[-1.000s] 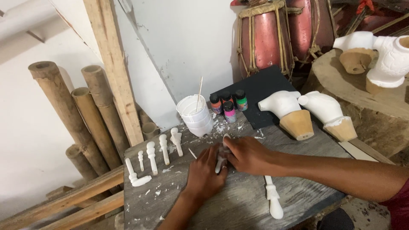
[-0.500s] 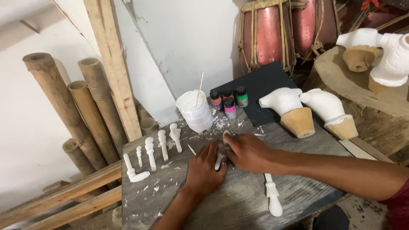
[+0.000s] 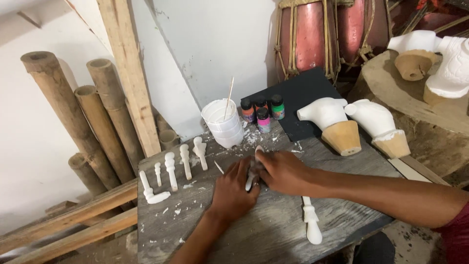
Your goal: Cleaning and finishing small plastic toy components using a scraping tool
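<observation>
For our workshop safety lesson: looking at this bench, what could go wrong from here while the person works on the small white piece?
1. Both hands, left hand and right hand, grip one slim white piece; it looks brittle and might snap.
2. The white turned piece lies near the board's front edge and could be knocked off by the forearm.
3. The stacked white cups and paint jars stand close behind the hands; a jerk could tip them.

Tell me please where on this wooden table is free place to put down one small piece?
The table is barest at its near left, below the row of white carved pieces and beside the left hand, with only chips. Another patch lies between the right hand and the cone-based figures. Near the cup and paint bottles it is crowded.
</observation>
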